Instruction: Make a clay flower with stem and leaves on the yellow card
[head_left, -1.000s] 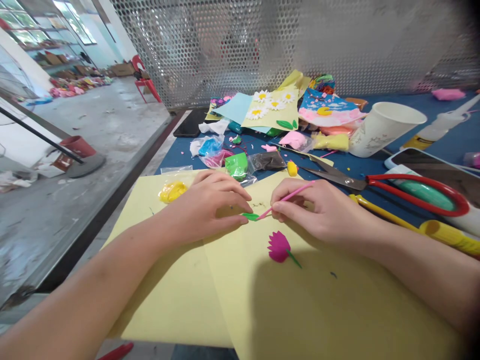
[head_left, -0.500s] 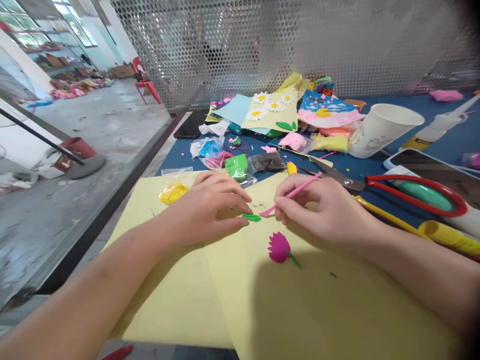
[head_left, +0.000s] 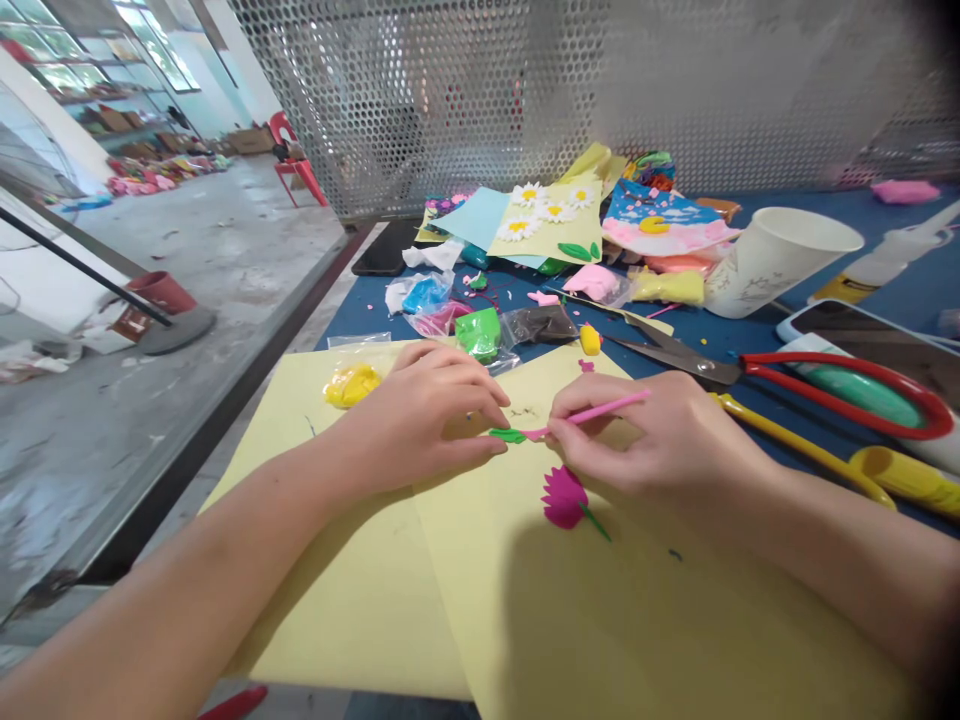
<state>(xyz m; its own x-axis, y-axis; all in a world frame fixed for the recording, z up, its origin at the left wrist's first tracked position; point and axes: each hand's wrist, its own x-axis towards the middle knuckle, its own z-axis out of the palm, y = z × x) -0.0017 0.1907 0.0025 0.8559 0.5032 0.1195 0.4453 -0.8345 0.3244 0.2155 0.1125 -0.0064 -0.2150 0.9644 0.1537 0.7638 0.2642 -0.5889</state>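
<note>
My right hand pinches a pink modelling tool, its flat tip touching the right end of a small green clay leaf. Thumb and fingertips of my left hand rest at the leaf's left end, curved but apart, steadying it against the yellow paper. Below my right hand lies a magenta clay flower with a thin green stem.
Yellow clay sits left of my left hand. Behind are bagged green clay, a daisy card and a paper cup. Red-handled scissors and a yellow stick lie right.
The pink tool's tip has moved left onto the green leaf, and its shaft has tilted flatter with my right hand slightly lower. My left hand stays beside the leaf.
</note>
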